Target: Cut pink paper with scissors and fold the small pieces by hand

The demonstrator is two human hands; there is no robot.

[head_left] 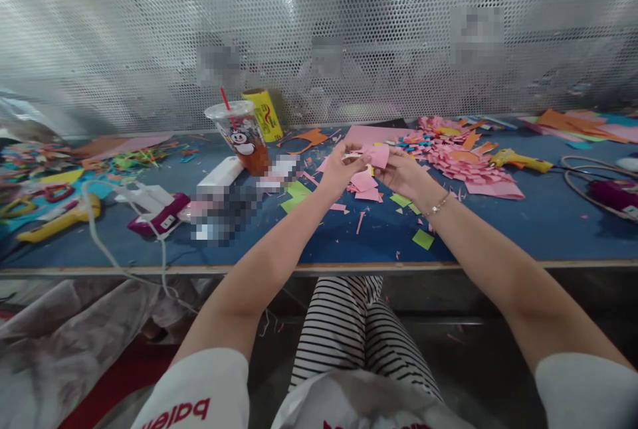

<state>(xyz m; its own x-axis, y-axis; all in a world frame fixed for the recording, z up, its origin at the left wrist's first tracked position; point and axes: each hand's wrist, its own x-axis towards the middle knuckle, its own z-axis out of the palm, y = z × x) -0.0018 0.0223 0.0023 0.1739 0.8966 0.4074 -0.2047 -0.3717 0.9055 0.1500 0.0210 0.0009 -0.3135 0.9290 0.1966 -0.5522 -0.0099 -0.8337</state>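
Note:
Over the middle of the blue table, a small piece of pink paper is held up between both hands. My left hand pinches its left side, thumb and fingers closed together. On its right side, my right hand grips the same piece, with a thin bracelet at the wrist. Just beneath the hands lie several pink paper squares and scraps. Green paper pieces rest left of the hands, and a single green square lies nearer the table edge.
Right of the hands stand pink paper fringe clusters and a yellow glue gun. To the left are a drink cup with a straw, a yellow roll, a purple power strip with cables and another yellow glue gun. Perforated metal backs the table.

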